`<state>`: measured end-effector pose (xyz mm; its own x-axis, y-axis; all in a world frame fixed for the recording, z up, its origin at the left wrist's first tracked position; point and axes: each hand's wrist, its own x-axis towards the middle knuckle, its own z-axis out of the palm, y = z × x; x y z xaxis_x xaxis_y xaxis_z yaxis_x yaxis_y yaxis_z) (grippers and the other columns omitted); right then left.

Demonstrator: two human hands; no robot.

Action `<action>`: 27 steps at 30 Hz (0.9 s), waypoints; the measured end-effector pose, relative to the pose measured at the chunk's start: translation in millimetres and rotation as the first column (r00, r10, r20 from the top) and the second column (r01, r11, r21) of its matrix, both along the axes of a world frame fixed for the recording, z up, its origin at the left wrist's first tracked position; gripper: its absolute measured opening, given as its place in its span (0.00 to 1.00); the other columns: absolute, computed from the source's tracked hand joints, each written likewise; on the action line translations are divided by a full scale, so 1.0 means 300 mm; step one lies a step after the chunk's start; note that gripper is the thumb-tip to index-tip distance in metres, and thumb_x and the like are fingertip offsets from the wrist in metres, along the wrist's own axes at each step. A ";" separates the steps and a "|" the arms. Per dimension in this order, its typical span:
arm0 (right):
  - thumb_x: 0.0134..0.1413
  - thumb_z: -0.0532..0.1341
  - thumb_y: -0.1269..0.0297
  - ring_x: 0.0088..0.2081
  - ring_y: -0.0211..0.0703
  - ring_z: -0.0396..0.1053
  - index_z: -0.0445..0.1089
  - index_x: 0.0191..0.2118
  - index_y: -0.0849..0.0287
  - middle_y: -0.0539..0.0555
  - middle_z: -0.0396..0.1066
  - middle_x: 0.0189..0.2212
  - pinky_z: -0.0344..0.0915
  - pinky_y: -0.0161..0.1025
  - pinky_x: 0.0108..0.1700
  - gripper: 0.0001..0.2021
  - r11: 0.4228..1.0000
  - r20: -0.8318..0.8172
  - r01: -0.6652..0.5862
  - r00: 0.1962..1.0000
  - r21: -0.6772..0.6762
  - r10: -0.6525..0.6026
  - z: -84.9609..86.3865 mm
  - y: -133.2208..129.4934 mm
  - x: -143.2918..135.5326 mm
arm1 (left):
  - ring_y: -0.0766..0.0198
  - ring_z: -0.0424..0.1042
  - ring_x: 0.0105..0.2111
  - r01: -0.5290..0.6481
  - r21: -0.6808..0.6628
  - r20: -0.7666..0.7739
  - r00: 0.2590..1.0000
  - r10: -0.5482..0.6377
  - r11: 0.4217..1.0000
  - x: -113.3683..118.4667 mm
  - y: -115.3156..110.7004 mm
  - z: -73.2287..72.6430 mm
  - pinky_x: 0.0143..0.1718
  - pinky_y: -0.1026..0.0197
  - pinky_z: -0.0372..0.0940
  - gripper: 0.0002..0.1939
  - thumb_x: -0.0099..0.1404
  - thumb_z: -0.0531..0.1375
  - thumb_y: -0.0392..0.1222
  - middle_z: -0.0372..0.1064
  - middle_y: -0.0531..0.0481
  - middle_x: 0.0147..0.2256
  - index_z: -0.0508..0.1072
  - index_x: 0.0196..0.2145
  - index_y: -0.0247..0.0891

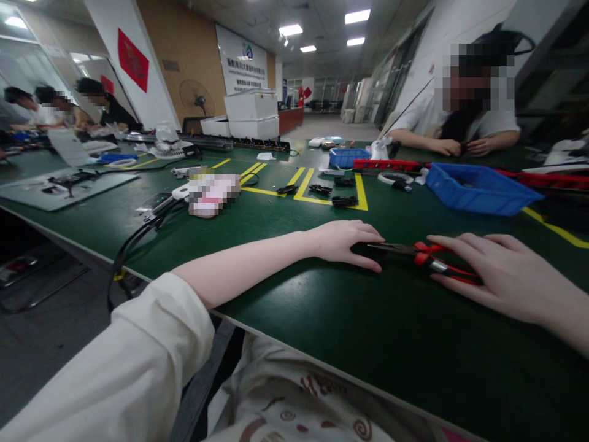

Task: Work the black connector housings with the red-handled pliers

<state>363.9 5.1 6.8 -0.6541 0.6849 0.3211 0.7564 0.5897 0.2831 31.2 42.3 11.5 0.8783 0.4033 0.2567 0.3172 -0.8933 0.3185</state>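
Note:
Needle-nose pliers (424, 250) with red and black handles lie in the grip of my right hand (510, 276), fingers along both handles. Their jaws point left and reach in between the fingertips of my left hand (343, 240). That hand pinches a small black part (361, 248) just above the green table (294, 294); its details are mostly hidden by the fingers. Whether the jaws are clamped on the part I cannot tell. Beyond my hands, several similar black parts (344, 201) rest in and near a yellow taped outline.
A blue bin (481, 190) stands at the right, a smaller blue bin (350, 158) further back. Left of my hands lie a pink blurred phone-like object (214, 195) and black cables (138, 236). A co-worker (460, 123) sits across the table; others sit far left.

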 end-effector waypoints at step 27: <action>0.60 0.55 0.57 0.47 0.65 0.72 0.66 0.52 0.65 0.70 0.73 0.45 0.66 0.55 0.47 0.20 0.956 0.022 -0.069 0.998 0.285 0.066 0.017 -0.028 -0.005 | 0.46 0.63 0.68 0.080 -0.014 0.118 0.990 -0.078 0.997 -0.007 0.021 -0.039 0.70 0.44 0.58 0.29 0.69 0.64 0.50 0.59 0.34 0.69 0.71 0.63 0.33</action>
<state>362.3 -3.2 12.0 -0.7009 0.5202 0.4880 0.7129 0.5326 0.4561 29.1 48.6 -0.1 0.8718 0.3394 0.3533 0.2049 -0.9077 0.3663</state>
